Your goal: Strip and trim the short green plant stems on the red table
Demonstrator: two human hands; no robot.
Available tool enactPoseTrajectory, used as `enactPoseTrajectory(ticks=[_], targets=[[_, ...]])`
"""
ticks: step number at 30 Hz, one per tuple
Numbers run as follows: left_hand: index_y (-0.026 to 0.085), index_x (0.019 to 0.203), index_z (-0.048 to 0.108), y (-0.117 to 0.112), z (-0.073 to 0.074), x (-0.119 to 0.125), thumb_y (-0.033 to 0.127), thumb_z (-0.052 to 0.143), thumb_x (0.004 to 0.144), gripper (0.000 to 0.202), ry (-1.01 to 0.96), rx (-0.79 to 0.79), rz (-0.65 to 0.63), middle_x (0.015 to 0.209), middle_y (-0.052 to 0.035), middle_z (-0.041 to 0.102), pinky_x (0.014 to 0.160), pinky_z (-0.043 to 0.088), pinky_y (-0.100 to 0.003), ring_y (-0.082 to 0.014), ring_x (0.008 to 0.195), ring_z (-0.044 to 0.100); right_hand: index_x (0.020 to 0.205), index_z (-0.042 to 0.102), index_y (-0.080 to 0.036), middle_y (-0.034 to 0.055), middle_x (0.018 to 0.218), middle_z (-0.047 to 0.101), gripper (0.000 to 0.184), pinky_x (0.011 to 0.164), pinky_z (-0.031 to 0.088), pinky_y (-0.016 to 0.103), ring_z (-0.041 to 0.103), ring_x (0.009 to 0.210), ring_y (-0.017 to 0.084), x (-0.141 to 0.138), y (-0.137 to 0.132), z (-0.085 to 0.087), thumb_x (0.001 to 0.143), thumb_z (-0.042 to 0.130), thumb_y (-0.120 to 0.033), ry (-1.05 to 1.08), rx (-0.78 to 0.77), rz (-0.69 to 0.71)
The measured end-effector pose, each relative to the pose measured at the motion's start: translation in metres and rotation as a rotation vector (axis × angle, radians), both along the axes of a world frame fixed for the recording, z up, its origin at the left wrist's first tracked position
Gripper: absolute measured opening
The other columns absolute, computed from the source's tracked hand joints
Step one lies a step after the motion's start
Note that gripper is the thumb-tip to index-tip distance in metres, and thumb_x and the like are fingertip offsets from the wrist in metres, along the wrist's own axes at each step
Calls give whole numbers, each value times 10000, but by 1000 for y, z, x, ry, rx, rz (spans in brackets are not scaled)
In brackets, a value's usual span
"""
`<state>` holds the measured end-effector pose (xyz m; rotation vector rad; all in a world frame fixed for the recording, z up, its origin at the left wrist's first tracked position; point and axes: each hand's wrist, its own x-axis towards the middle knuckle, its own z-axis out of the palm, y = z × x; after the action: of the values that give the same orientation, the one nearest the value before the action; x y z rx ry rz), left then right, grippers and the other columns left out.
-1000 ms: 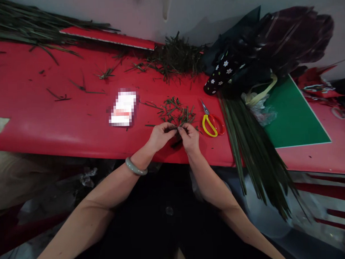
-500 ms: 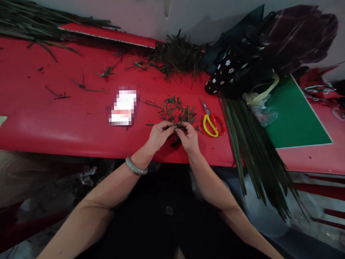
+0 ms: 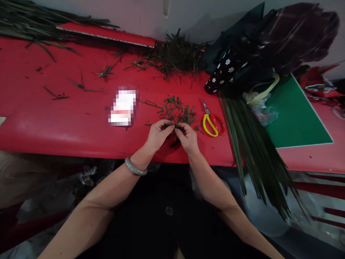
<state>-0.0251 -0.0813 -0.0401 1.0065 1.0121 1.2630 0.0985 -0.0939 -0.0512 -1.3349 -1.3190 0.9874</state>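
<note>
My left hand (image 3: 160,134) and my right hand (image 3: 187,136) meet over the front part of the red table, thumbs and fingertips pinched close together. Between them is a small piece of dark green leaf strip, mostly covered by the fingers. A dark bit (image 3: 175,143) shows just below the hands. Right beyond the fingertips lie short cut leaf pieces (image 3: 176,106) in a loose scatter. Scissors (image 3: 210,122) with one yellow and one red handle rest to the right of my right hand, blades pointing away.
Left of the hands lies a blurred, bright phone-like rectangle (image 3: 123,107). A heap of leaf scraps (image 3: 181,55) sits by the wall. Long green leaves (image 3: 249,142) hang over the front edge at right, beside a green board (image 3: 296,117) and a flower-patterned black item (image 3: 220,75).
Both hands keep pinching at almost the same spot, with only slight finger movement. The scissors and leaf pieces have stayed where they were.
</note>
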Motion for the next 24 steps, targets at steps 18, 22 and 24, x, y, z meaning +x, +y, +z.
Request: enactPoseTrajectory(ticks=[18,22,24], targets=[[147,685,607,-5,8,1,228,594,665,84,154,30,-107,635,4,603,616,444,-232,-91,598,545,768,505,-201,-71,560,536,229,508,440,222,496,481,71,-1,3,6,617,621,-329,431,-171,-97],[148,673,607,-3,6,-1,340,578,708,198,2,11,-49,609,9,577,574,431,-217,-75,559,516,767,546,-196,-67,568,542,214,529,449,225,497,491,68,0,3,5,616,628,-324,367,-121,-127],[148,667,598,-2,5,-2,378,578,708,234,-86,-31,14,616,10,574,562,434,-214,-69,545,508,749,562,-196,-62,574,546,198,545,455,231,501,505,72,0,2,4,612,635,-319,311,-92,-104]])
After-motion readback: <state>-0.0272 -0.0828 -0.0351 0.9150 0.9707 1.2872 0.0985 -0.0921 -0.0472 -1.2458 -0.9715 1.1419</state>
